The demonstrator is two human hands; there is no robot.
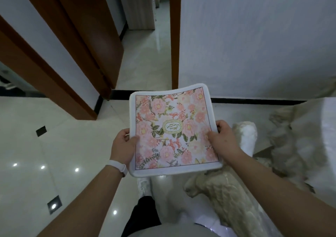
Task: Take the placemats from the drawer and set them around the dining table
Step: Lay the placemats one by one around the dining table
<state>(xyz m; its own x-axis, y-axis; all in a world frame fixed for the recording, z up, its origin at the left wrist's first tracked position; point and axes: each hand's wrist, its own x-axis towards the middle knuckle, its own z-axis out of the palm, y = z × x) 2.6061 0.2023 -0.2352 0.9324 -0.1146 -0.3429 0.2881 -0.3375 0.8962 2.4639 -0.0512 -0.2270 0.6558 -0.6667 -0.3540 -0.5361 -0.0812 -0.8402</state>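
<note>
I hold a square placemat (172,120) with a pink flower print and a white border flat in front of me, above the floor. My left hand (123,144) grips its left edge, thumb on top; a white band sits on that wrist. My right hand (222,138) grips its right edge, thumb on the print. Whether more mats lie stacked under the top one I cannot tell. The round white dining table (327,145) shows at the right edge. No drawer is in view.
Ornate cream chairs (229,198) wrapped in clear plastic stand at the lower right beside the table. A white wall (254,36) is ahead, with an open doorway (145,51) and brown door frames (85,42) to the left. The floor is glossy pale tile (54,136).
</note>
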